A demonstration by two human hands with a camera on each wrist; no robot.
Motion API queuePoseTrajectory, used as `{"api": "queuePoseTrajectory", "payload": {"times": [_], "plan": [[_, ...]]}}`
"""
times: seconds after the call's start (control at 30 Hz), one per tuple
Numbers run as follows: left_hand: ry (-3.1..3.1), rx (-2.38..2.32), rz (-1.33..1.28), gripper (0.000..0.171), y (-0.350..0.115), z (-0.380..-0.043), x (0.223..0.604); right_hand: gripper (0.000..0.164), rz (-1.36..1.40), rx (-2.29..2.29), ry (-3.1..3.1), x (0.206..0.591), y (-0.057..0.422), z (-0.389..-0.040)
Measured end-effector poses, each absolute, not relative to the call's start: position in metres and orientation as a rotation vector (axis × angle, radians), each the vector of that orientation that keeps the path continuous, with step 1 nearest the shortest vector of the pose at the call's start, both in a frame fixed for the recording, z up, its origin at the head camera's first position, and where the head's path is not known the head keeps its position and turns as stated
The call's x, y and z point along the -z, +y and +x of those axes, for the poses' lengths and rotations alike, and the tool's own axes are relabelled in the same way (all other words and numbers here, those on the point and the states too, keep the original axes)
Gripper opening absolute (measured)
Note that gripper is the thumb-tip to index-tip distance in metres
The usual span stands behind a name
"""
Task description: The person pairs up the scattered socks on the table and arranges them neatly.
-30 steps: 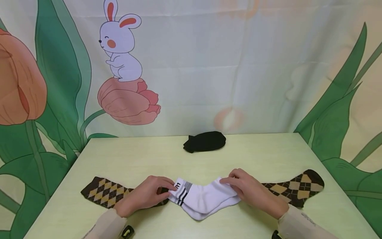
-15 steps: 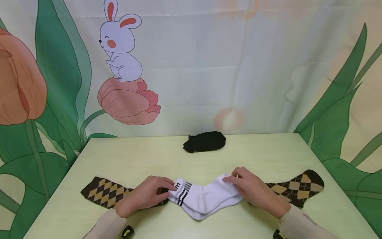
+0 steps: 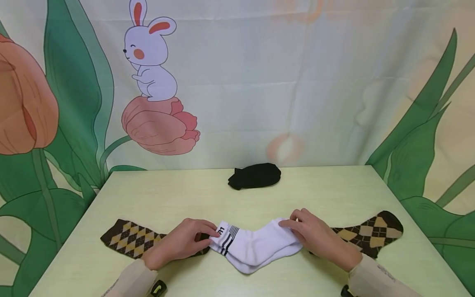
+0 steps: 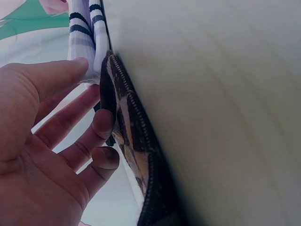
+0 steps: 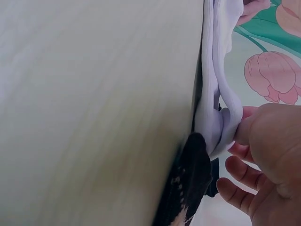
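Note:
Two white ankle socks with black stripes at the cuff lie one on the other, bent in the middle. My left hand pinches their cuff end between thumb and forefinger; the left wrist view shows the thumb on the striped cuff. At the toe end, my right hand pinches the white fabric, its other fingers loosely bent. Under the left hand lies a brown-and-yellow argyle sock, partly hidden. A second argyle sock extends out from beneath the right hand and forearm.
Near the table's back edge lies a black sock bundle. The pale table ends against a hanging cloth printed with a rabbit and tulips.
My right hand has shifted slightly to the right, and the toe end of the white socks has moved and straightened with it. The left hand has stayed in place.

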State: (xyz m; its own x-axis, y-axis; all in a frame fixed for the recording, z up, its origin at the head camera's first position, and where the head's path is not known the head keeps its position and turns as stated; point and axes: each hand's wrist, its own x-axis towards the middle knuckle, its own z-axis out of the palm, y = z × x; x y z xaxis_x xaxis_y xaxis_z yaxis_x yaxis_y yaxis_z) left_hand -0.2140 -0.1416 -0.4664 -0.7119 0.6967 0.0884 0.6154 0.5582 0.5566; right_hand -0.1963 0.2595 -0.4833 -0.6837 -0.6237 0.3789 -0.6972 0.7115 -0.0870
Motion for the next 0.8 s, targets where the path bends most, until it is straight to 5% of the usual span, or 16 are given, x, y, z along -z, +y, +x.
{"api": "queuePoseTrajectory", "payload": {"times": [0.8], "plan": [[2.740,-0.810,1.114,0.032,-0.136,-0.201,0.453,0.037,1.152,-0.332,-2.524,0.467,0.252,-0.194]]}}
